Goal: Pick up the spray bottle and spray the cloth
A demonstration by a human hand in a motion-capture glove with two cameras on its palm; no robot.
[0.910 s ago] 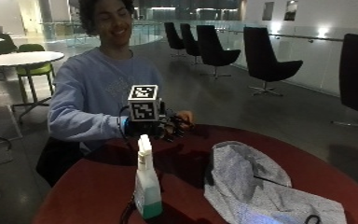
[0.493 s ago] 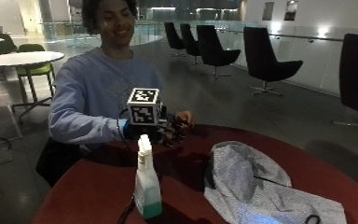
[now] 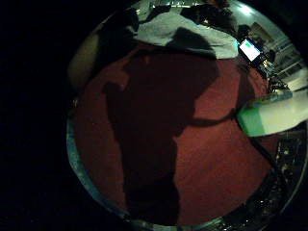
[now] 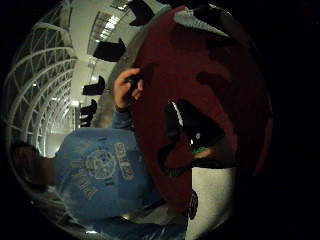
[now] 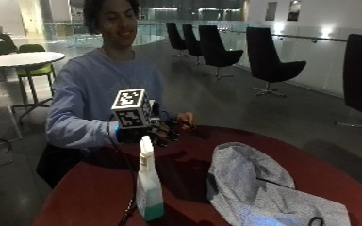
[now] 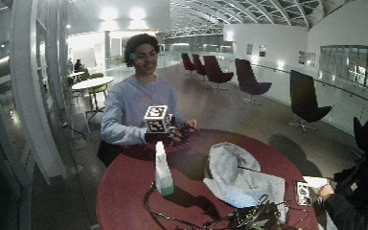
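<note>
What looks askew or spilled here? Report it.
Nothing stands out. The spray bottle stands upright on the red table, the cloth lies crumpled beside it, and the gloved right hand hovers above the table.

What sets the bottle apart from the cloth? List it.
The bottle stands upright and narrow; the cloth lies spread and crumpled. The bottle is white with a green base; the cloth is speckled grey. The bottle stands nearer the hand than the cloth does. Both rest on the red table, untouched.
</note>
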